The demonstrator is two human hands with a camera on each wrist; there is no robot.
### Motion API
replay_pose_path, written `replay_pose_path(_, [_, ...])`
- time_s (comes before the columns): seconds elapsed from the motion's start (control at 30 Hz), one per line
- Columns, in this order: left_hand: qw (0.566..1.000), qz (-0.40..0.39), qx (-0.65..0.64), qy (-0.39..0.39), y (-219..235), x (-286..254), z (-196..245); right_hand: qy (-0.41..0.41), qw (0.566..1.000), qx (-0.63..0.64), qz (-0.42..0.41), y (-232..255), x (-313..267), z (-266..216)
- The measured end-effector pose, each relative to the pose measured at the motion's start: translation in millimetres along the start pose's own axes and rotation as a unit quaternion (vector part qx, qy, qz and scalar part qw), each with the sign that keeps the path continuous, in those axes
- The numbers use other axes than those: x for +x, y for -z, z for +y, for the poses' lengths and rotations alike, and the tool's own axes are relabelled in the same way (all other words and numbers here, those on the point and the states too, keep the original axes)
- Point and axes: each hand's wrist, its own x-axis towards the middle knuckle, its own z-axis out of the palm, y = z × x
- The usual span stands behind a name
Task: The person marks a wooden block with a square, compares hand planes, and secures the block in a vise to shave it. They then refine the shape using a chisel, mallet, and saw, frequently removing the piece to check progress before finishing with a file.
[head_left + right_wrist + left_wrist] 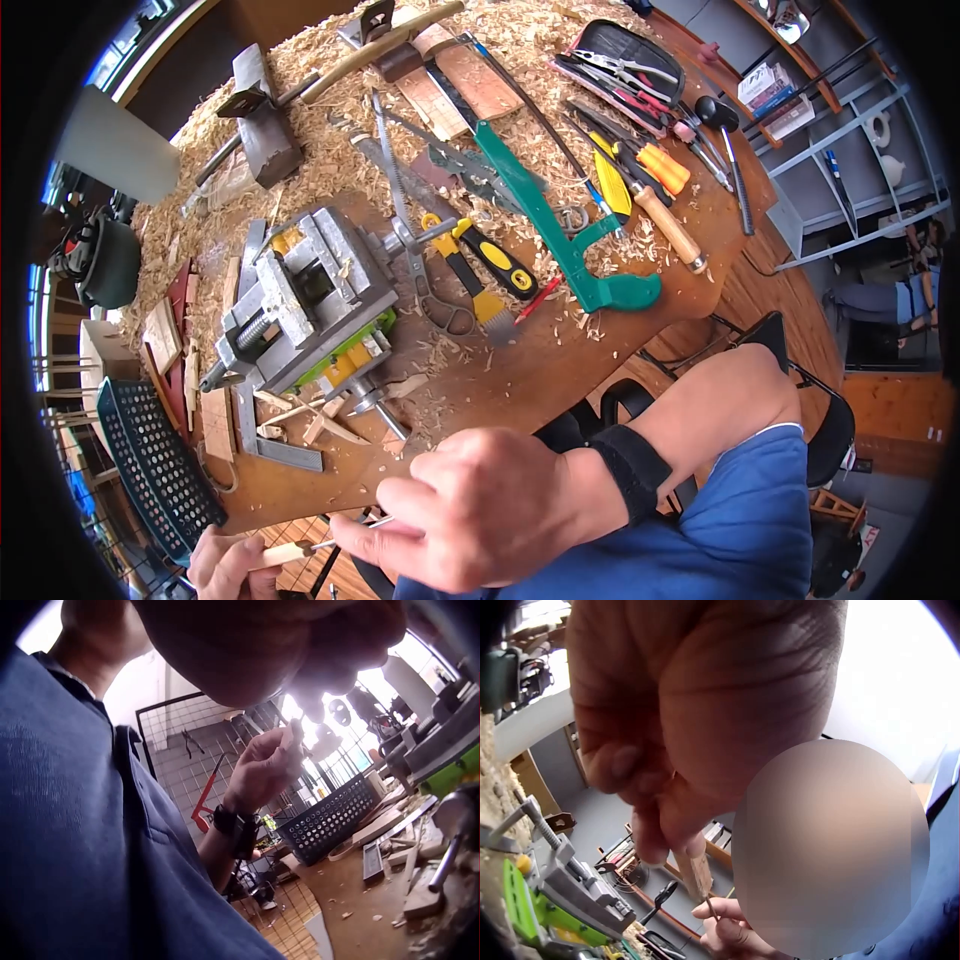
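Note:
At the bottom of the head view, the left hand [228,565] pinches a small piece of pale wood [286,553]. The right hand [470,505], fingers curled, grips a thin metal tool [378,522] whose far end meets the wood. Seen from the left wrist, the left hand [705,697] holds the wood [695,876] between thumb and fingertips, and the thin metal [712,909] runs from it to the right hand [735,936]. In the right wrist view the left hand [262,771] is raised, with the right hand [277,645] close to the camera.
A metal vise [310,290] stands on the bench [540,375] beyond the hands. Wood shavings, a green-handled saw [570,250], yellow-black tools and a pliers case [625,75] lie farther back. A dark perforated basket [160,470] is at the left edge.

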Motion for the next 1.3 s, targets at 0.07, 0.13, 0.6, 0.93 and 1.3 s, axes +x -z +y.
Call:
replay_pose_path(0.07, [0.996,0.024,0.023,-0.079,-3,6,-3,-0.005,1.0,0.021,-0.021,8,3,6])
replay_pose_path(0.13, [0.997,0.033,0.054,-0.041,3,-16,-26,-0.005,0.999,0.03,-0.037,12,5,7])
replay_pose_path(0.6, [0.985,0.039,-0.159,0.058,-11,-1,-26,0.042,0.994,-0.103,-0.006,10,5,18])
replay_pose_path(0.93, [0.938,0.077,-0.312,0.133,-17,-7,-32,0.075,0.986,-0.148,-0.002,15,9,14])
replay_pose_path(1.3, [0.981,0.033,-0.191,0.024,-15,5,-27,0.039,0.996,-0.069,-0.041,12,5,25])
